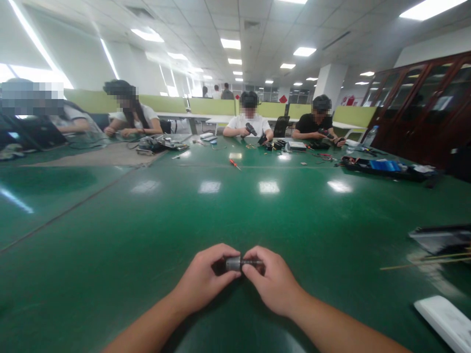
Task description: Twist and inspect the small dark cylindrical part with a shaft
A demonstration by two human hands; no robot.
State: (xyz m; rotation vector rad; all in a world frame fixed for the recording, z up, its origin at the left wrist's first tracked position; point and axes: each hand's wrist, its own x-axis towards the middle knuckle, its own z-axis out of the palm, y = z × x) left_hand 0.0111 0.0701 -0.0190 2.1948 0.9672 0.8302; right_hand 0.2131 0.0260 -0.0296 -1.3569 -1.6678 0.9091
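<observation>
A small grey metal cylinder (233,264) lies sideways low in the middle of the view, just above the green table (176,220) or touching it; I cannot tell which. My left hand (202,277) is curled around the cylinder, thumb below and fingers above. From the cylinder's right side a thin dark metal shaft (253,263) runs to the right. Pinched around this shaft are the thumb and fingers of my right hand (275,282). Both hands' fingertips nearly meet. Whether shaft and cylinder are one piece is too small to tell.
A white power strip (443,318) lies at the near right, with thin yellowish sticks (427,262) beyond it. A red screwdriver (234,163) rests farther out. Several people sit across the table, two holding power drills. A black tray (390,171) of parts is at the far right.
</observation>
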